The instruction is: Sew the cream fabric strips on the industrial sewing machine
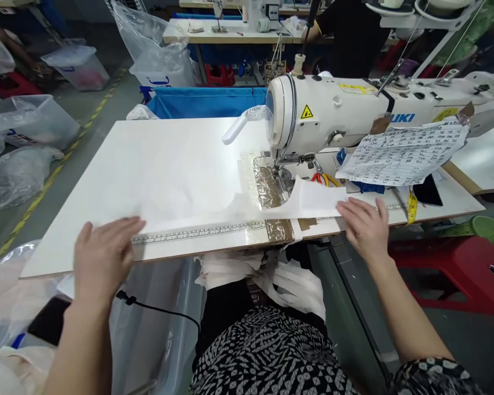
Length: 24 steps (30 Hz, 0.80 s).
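A strip of thin white fabric (316, 200) lies lengthwise along the front of the white sewing table (164, 159), its upper edge cut in a curve near the needle. My left hand (105, 249), slightly blurred, is at the strip's left end, fingers stretched out and thumb apart. At the right end, my right hand (364, 225) rests its extended fingers on the fabric, thumb raised. A printed measuring scale (201, 233) runs just below the strip. Behind the fabric stands the white sewing machine (325, 115), its presser foot (278, 170) close to the curved edge.
Scissors with red and yellow handles (325, 178) lie behind the strip. A handwritten sheet (403, 153) hangs from the machine; a yellow tape measure (412, 207) dangles at the edge. A red stool (456, 274) stands right, a plastic bin (160, 329) below. Another person (349, 38) is behind.
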Each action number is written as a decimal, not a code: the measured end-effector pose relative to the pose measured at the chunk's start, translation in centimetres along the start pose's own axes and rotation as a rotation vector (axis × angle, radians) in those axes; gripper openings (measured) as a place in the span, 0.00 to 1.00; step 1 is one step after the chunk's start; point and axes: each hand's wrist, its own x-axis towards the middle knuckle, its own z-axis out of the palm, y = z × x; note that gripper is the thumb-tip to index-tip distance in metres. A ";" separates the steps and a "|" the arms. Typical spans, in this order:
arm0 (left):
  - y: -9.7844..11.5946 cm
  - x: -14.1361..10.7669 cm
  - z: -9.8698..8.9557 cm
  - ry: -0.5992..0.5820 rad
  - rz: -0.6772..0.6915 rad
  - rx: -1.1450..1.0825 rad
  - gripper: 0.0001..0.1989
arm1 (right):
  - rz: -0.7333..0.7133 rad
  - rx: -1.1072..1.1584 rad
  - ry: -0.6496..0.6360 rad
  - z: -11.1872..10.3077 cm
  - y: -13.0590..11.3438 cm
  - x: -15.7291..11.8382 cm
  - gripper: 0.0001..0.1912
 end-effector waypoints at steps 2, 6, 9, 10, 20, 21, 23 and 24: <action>-0.1 -1.5 1.7 -0.071 -0.064 -0.024 0.25 | 0.044 0.015 -0.121 0.8 -0.5 -1.3 0.21; 1.2 -4.2 3.2 0.037 -0.174 -0.048 0.25 | 0.234 0.003 -0.170 0.3 -3.0 -2.2 0.26; 3.5 -5.3 3.6 0.035 -0.194 -0.083 0.26 | 0.315 0.072 -0.160 0.1 -6.1 -2.0 0.30; 4.4 -5.4 3.7 0.024 -0.209 -0.089 0.27 | 0.312 0.111 -0.180 0.2 -7.1 -2.0 0.30; 6.3 -5.7 4.8 0.064 -0.312 -0.005 0.28 | 0.127 0.105 -0.079 2.1 -6.2 -3.3 0.28; 6.4 -5.8 4.9 0.076 -0.314 0.004 0.28 | 0.111 0.109 -0.065 2.1 -6.0 -3.3 0.28; 6.5 -5.9 5.2 0.090 -0.319 0.022 0.26 | 0.090 0.111 -0.042 2.1 -5.7 -3.5 0.29; 6.5 -5.9 5.4 0.091 -0.323 0.029 0.26 | 0.081 0.108 -0.032 2.2 -5.6 -3.6 0.30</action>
